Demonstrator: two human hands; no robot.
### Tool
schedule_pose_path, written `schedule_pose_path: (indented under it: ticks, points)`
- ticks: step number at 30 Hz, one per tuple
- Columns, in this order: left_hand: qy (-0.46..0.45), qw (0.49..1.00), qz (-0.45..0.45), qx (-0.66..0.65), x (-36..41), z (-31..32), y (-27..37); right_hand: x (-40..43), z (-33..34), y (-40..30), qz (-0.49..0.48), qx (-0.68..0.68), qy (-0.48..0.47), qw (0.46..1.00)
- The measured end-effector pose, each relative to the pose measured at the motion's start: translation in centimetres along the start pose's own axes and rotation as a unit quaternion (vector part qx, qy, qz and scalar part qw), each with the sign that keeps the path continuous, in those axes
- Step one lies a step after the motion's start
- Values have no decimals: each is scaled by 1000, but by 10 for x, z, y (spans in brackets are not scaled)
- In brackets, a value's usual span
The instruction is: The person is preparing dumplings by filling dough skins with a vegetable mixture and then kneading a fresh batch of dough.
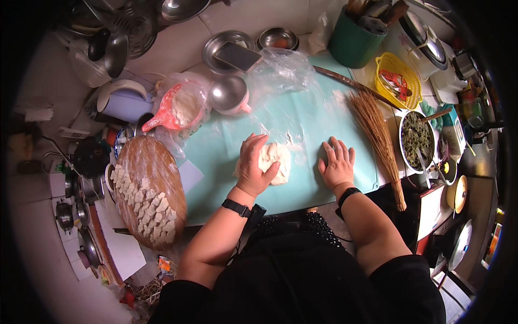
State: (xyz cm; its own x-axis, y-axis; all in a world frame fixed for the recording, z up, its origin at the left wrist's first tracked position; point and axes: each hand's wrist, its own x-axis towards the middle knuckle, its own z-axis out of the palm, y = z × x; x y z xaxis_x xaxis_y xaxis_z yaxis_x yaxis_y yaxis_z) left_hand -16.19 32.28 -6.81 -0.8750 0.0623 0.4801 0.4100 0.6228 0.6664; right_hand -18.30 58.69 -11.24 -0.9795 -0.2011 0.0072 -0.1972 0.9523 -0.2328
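Note:
A pale lump of dough (279, 156) lies on the floured turquoise mat (226, 190) in front of me. My left hand (255, 164) rests against its left part, fingers slightly bent and thumb over the dough; part of the lump is hidden beneath the hand. To the right, my right hand (338, 164) lies palm down on the mat with fingers spread, apart from the dough and holding nothing. Left of the mat, a floured round wooden board (149, 166) bears rows of small shaped dough pieces (156, 214).
A red plastic scoop of flour (166, 107), a metal bowl (228, 93) and a clear plastic bag (283, 71) stand at the back. Along the right lie a straw whisk broom (376, 137), a yellow basket (417, 95) and a bowl of chopped green filling (417, 137).

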Motion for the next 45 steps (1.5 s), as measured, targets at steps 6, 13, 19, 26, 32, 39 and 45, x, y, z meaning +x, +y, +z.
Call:
schedule_pose_path:
  ticks: [6, 13, 19, 26, 32, 39, 45]
  points:
    - [50, 991, -61, -106, -10, -11, 52, 0, 2, 4, -9, 18, 6, 1000]
    - [-120, 967, -87, 209, -29, -20, 55, 3, -8, -6, 2, 60, 26, 998]
    - [-214, 913, -247, 244, -77, 2, 10, 17, 7, -49, -57, 274, -29, 960]
    - [-225, 916, -264, 201, -77, -3, 8, 17, 24, -71, -37, 255, -17, 966]
    - [-199, 940, -240, 140, -75, -11, -2, 20, 22, -78, -18, 242, -11, 970]
    - [32, 914, -371, -160, -85, -19, -20, 11, 3, -51, 21, 317, -34, 948]
    - [73, 927, -366, -24, -79, -37, -24, -45, -44, 33, -120, 301, -268, 907]
